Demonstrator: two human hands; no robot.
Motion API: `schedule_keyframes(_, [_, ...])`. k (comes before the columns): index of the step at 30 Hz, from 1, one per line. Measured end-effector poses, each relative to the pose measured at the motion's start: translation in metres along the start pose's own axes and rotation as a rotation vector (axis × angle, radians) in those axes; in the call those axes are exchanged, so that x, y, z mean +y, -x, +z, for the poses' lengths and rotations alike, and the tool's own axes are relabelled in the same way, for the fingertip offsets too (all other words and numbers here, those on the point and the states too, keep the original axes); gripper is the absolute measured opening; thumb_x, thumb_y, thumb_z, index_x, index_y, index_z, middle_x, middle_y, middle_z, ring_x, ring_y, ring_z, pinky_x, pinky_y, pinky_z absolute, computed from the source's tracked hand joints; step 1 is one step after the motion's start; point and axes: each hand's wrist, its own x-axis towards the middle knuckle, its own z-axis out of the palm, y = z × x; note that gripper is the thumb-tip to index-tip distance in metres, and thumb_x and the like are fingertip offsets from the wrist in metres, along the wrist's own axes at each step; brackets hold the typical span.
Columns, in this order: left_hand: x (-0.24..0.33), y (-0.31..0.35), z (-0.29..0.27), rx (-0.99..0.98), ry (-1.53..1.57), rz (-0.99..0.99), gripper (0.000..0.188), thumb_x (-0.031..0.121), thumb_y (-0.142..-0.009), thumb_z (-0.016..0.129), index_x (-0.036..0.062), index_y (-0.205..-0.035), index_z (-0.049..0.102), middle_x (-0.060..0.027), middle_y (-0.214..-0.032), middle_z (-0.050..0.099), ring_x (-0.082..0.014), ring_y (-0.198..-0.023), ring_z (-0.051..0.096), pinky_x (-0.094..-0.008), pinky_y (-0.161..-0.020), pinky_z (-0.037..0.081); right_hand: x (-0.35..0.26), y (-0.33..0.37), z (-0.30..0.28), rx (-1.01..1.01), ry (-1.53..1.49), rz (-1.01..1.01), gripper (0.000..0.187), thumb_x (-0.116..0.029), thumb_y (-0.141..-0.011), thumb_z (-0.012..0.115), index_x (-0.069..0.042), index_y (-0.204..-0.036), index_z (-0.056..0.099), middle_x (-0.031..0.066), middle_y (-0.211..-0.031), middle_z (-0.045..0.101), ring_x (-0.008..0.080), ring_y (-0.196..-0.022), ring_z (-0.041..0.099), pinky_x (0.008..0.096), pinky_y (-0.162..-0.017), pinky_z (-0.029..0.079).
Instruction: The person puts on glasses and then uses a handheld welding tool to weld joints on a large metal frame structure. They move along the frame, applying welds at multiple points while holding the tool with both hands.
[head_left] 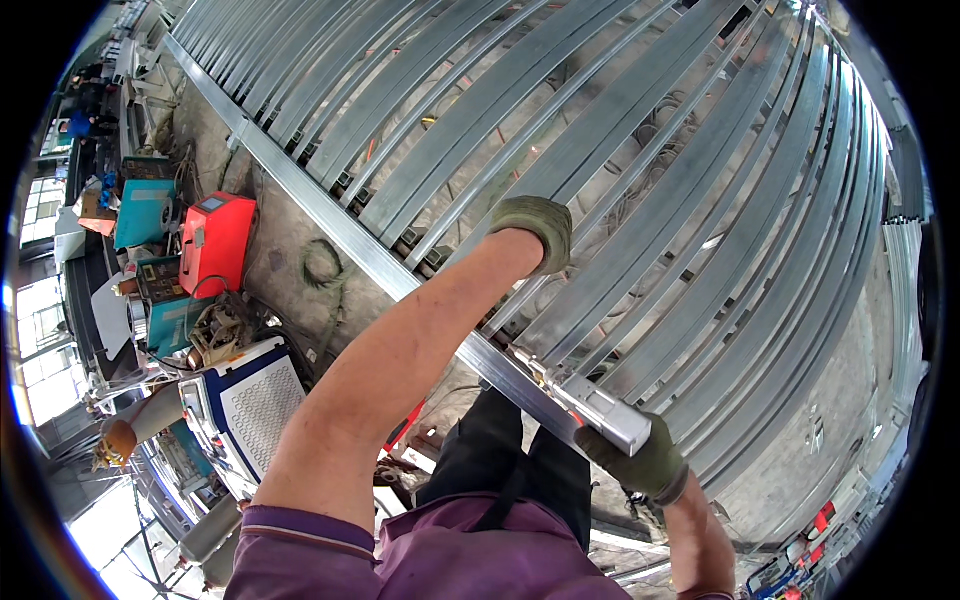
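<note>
A wide framework of silver-grey steel tubes [640, 130] stretches out ahead of me, fixed along a steel edge rail [330, 232]. My left hand [537, 228], in an olive-green knit glove, reaches over the framework and closes on one flat tube. Its fingertips are mostly hidden. In my right hand [640, 460], gloved the same way, is a silver boxy welding gun [600, 408]. The gun's narrow nozzle points up and left, close to the edge rail and the tube ends. Whether the nozzle tip touches the metal, I cannot tell.
On the left stand a red machine box [215, 243], teal machine boxes [146, 203] and a white-and-blue cabinet [262, 405]. A coiled hose [322, 262] lies on the concrete floor. Cables run under the tubes. More long steel profiles [903, 300] are stacked at the far right.
</note>
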Motion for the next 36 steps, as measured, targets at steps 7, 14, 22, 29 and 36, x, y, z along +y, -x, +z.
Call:
schedule_keyframes(7, [-0.007, 0.039, 0.007, 0.201, 0.309, -0.117, 0.036, 0.038, -0.103, 0.062, 0.0070, -0.107, 0.079, -0.0179, -0.107, 0.079, -0.0372, -0.105, 0.076, -0.0480, -0.094, 0.059, -0.008, 0.038, 0.030, 0.171, 0.152, -0.034, 0.045, -0.035, -0.087, 0.091, -0.006, -0.116, 0.073, 0.0113, -0.090, 0.076, 0.0344, -0.078, 0.077, 0.0426, -0.067, 0.062])
schedule_keyframes(14, [-0.139, 0.066, 0.057, 1.249, 0.109, -0.035, 0.026, 0.008, -0.090, 0.079, 0.0093, -0.114, 0.069, -0.0117, -0.108, 0.076, -0.0375, -0.101, 0.071, -0.0502, -0.093, 0.057, 0.003, 0.038, 0.048, 0.207, 0.231, -0.026, 0.041, -0.029, -0.088, 0.090, -0.005, -0.117, 0.073, 0.0126, -0.089, 0.076, 0.0340, -0.077, 0.077, 0.0406, -0.066, 0.062])
schedule_keyframes(22, [-0.191, 0.077, 0.101, 1.266, 0.008, -0.217, 0.046, 0.023, -0.095, 0.078, 0.0046, -0.134, 0.063, -0.0235, -0.139, 0.064, -0.0467, -0.130, 0.062, -0.0551, -0.112, 0.050, 0.004, 0.040, 0.056, 0.234, 0.219, -0.036, 0.034, -0.026, -0.088, 0.090, -0.005, -0.110, 0.074, 0.0127, -0.085, 0.073, 0.0341, -0.073, 0.075, 0.0404, -0.063, 0.060])
schedule_keyframes(29, [-0.186, 0.079, 0.097, 1.240, 0.023, -0.260, 0.044, 0.030, -0.098, 0.075, 0.0041, -0.132, 0.065, -0.0228, -0.143, 0.064, -0.0453, -0.132, 0.061, -0.0544, -0.114, 0.048, 0.014, 0.040, 0.065, 0.264, 0.217, -0.080, 0.028, -0.021, -0.088, 0.089, -0.005, -0.107, 0.075, 0.0116, -0.084, 0.070, 0.0336, -0.071, 0.073, 0.0413, -0.061, 0.059])
schedule_keyframes(36, [-0.186, 0.076, 0.094, 1.301, 0.033, -0.272, 0.037, 0.025, -0.093, 0.078, 0.0021, -0.120, 0.068, -0.0213, -0.137, 0.065, -0.0445, -0.126, 0.062, -0.0556, -0.109, 0.049, 0.037, 0.046, 0.072, 0.229, 0.207, -0.064, 0.043, -0.035, -0.089, 0.089, -0.005, -0.114, 0.071, 0.0130, -0.088, 0.073, 0.0357, -0.076, 0.075, 0.0441, -0.066, 0.060])
